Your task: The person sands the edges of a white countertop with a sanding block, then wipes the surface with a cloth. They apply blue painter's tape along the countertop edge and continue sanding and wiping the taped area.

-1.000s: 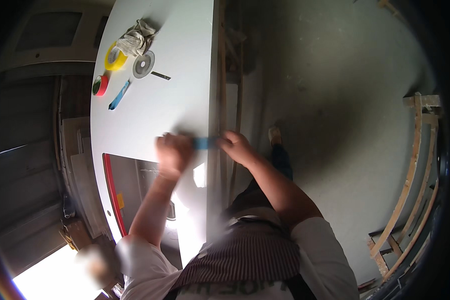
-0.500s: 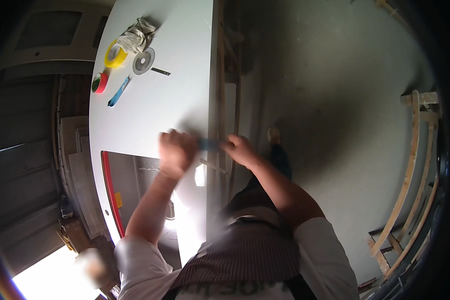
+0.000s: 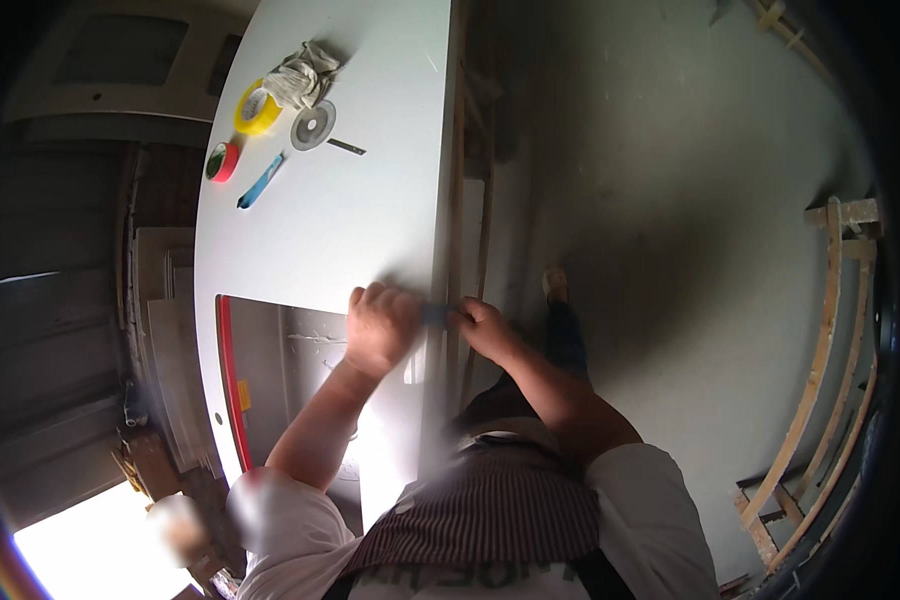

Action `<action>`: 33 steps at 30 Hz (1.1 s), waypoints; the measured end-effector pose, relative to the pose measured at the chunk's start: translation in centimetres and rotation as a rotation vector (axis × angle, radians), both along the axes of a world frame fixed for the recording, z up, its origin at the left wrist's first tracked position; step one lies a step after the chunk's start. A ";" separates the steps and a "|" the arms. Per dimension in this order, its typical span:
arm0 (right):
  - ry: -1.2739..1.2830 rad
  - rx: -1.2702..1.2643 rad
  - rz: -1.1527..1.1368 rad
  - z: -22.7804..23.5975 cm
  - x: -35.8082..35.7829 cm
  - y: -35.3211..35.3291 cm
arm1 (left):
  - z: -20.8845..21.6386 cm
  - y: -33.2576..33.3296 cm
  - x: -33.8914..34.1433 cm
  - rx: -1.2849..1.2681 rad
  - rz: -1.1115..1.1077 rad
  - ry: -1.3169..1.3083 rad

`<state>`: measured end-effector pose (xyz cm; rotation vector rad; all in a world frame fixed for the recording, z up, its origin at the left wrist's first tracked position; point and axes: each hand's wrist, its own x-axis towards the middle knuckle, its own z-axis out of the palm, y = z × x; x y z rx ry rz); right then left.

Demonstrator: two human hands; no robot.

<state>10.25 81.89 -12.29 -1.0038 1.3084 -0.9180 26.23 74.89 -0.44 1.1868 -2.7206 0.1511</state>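
A white door-like panel [image 3: 340, 230] lies flat, with a rectangular cut-out at its near left. At its right edge, both my hands hold a short dark-blue object [image 3: 435, 315], blurred and mostly covered, its kind not clear. My left hand [image 3: 381, 328] is closed over its left end, above the panel. Just beyond the edge, my right hand [image 3: 484, 328] grips the other end with bent fingers. Farther off on the panel lie a blue utility knife [image 3: 260, 182], a grey cutting disc [image 3: 313, 126], a thin dark blade strip [image 3: 347, 147] and a crumpled whitish cloth [image 3: 303, 75].
A yellow tape roll [image 3: 257, 110] and a red tape roll [image 3: 222, 162] sit near the panel's far left. A red strip [image 3: 232, 385] lines the cut-out's left side. Wooden racks [image 3: 820, 340] stand at the right, and panels [image 3: 170, 340] lean at the left.
My hands have moved slightly toward me along the panel edge, still holding the blue object, and look a little closer together. The whole view has shifted; the tools on the panel stay put.
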 end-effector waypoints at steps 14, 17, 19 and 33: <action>-0.053 -0.104 0.115 6.5 -1.3 -1.2 | 0.3 -1.4 5.3 -0.057 0.161 -0.076; 0.053 -0.053 0.098 1.7 0.3 1.0 | -0.7 1.9 3.3 -0.142 0.037 -0.266; 0.164 -0.055 0.119 -0.7 0.4 3.0 | 0.2 4.1 0.5 0.089 -0.097 0.038; -0.009 0.148 0.384 0.4 -4.6 3.7 | 2.7 5.4 2.7 0.375 0.054 0.223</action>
